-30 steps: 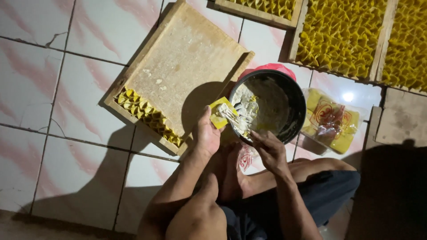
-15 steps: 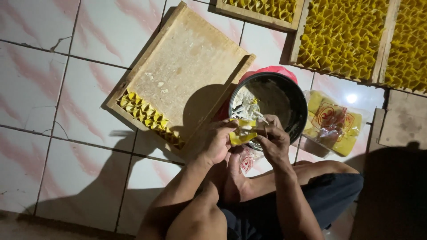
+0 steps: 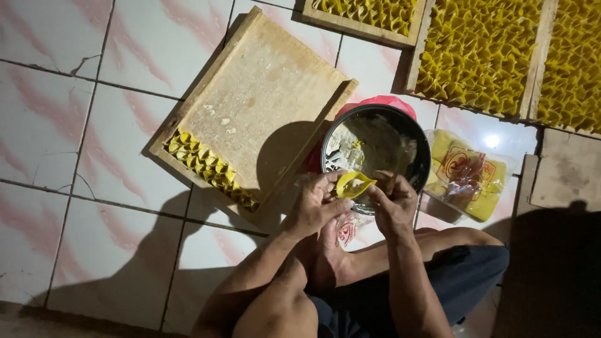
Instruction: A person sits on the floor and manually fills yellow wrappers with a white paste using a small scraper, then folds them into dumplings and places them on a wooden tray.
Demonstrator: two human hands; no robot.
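While the person sits on the tiled floor, both hands meet just in front of the dark round bowl (image 3: pixel 375 147). Left hand (image 3: pixel 313 206) and right hand (image 3: pixel 393 203) pinch a folded yellow wrapper (image 3: pixel 354 184) between them, fingertips narrowed tight on its edges, the piece overlapping the bowl's near rim. Left of the bowl lies a wooden tray (image 3: pixel 263 106) with one row of yellow folded pieces (image 3: pixel 210 168) along its near edge.

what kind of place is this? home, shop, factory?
Probably a small home-style food workshop, worked on the floor. A person sits on the tiled floor, both hands folding a yellow wrapper over a dark bowl, with wooden trays of folded yellow pieces around.
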